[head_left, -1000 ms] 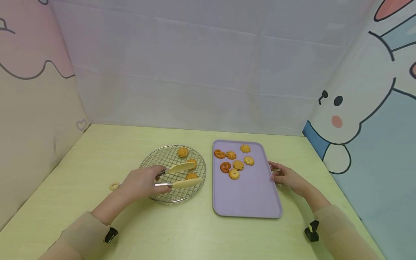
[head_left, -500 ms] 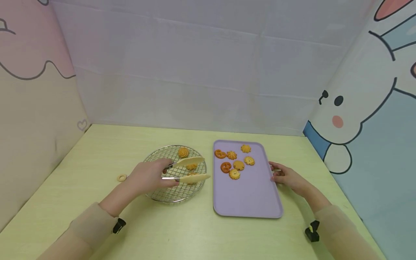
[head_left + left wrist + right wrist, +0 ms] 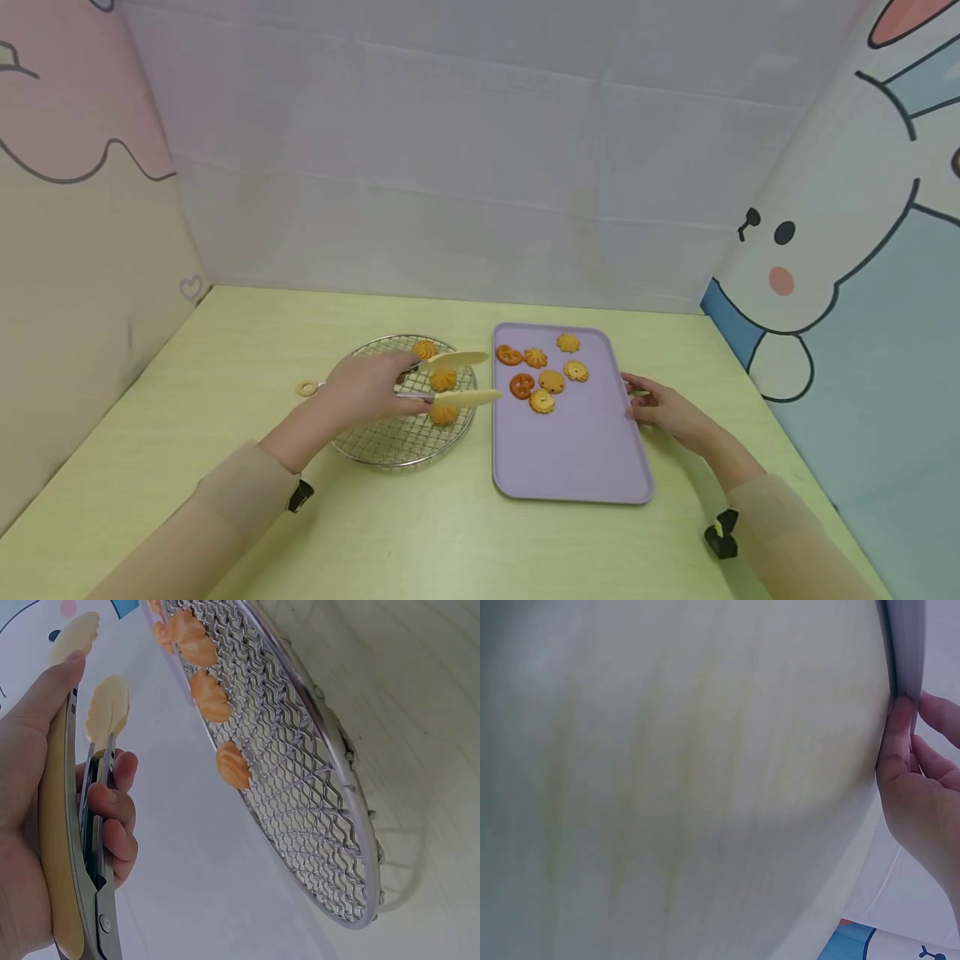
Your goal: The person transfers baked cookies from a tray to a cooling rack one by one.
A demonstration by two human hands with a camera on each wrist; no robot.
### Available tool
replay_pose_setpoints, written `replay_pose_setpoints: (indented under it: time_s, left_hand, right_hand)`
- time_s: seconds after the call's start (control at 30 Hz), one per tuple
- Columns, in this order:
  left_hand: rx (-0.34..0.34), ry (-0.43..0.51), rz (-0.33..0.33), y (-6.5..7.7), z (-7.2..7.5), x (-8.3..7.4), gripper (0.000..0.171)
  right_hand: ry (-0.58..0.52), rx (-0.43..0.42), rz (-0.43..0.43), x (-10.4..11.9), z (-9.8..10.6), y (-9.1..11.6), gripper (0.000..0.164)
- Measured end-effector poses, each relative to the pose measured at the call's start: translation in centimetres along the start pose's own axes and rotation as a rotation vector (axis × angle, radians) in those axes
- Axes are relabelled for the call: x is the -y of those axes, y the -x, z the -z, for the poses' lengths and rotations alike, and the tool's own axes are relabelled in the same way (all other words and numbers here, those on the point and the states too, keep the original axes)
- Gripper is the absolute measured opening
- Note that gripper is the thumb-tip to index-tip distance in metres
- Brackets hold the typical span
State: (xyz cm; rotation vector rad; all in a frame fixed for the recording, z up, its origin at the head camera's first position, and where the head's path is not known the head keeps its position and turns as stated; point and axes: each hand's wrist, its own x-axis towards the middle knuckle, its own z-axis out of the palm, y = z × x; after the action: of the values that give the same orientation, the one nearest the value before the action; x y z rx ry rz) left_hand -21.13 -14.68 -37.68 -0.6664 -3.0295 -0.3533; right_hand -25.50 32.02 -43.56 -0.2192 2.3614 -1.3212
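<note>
My left hand point(image 3: 363, 390) grips metal tongs point(image 3: 467, 398) with cream scalloped tips, held above a round wire rack point(image 3: 390, 446). The tips stand apart with nothing between them in the left wrist view, reaching past the rack's right rim toward the tray. Three golden piped cookies, one swirled point(image 3: 424, 349), one in the middle point(image 3: 442, 380) and one in front point(image 3: 444, 416), lie on the rack's right half. On the right, my right hand point(image 3: 669, 417) pinches the rim of a flat lilac tray point(image 3: 573, 462); thumb and fingers meet its edge point(image 3: 909, 649) in the right wrist view.
Toward the tray's back lie two pretzels point(image 3: 522, 385), a round brown cookie point(image 3: 551, 382) and several flower-shaped cookies point(image 3: 576, 371). The pale yellow table point(image 3: 420, 542) ends at a back wall sheet point(image 3: 465, 208), with printed panels on both sides.
My left hand and the tongs have moved right and slightly back across the rack, tips now at the tray's left edge. The cookies stay put. My right hand has kept its place.
</note>
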Motion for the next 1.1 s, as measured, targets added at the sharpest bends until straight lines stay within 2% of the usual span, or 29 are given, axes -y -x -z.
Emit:
replay_pose_setpoints:
  time_s: [0.17, 0.4, 0.63, 0.77, 0.9, 1.1]
  left_hand:
    - [0.02, -0.022, -0.014, -1.1, -0.1, -0.3, 0.069]
    - [0.059, 0.023, -0.027, -2.5, -0.4, -1.0, 0.069]
    - [0.066, 0.014, -0.048, -3.9, -0.9, -1.3, 0.059]
    - [0.083, -0.03, -0.047, -4.6, -1.2, -1.4, 0.065]
    - [0.103, -0.034, -0.051, -5.1, -1.5, -1.6, 0.071]
    - [0.155, -0.068, -0.04, -6.0, -1.9, -2.1, 0.074]
  right_hand:
    - [-0.013, 0.003, 0.005, 0.0, 0.0, 0.0, 0.067]
    - [-0.01, 0.009, 0.009, 0.0, -0.1, -0.1, 0.066]
    - [-0.009, 0.009, -0.002, 0.1, 0.0, -0.1, 0.067]
    - [-0.009, 0.004, -0.005, 0.4, 0.0, 0.1, 0.067]
    - [-0.006, 0.004, -0.013, 0.6, 0.0, 0.2, 0.066]
    - [-0.006, 0.01, -0.019, 0.4, 0.0, 0.0, 0.068]
